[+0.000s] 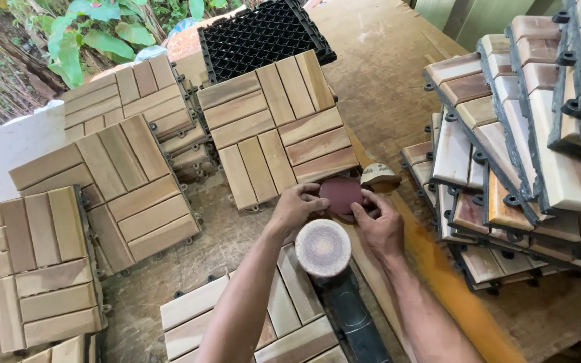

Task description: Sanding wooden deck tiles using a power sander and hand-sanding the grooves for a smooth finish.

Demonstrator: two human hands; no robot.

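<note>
A: What is being held by the hands?

B: A reddish sanding disc [339, 193] is being pinched by the left hand [295, 207] and right hand [381, 225], beyond the sander pad [323, 247].

A: The risk?

B: It could be creased if pinched harder.

Both hands meet over a dark red sanding disc [339, 193]: the left hand [297, 207] grips its near left edge, the right hand [380, 225] pinches its right side. Just nearer than the disc stands the round pad of a sander [323, 247] (face up, worn pale). Beyond the disc lies a wooden deck tile [276, 128].
</note>
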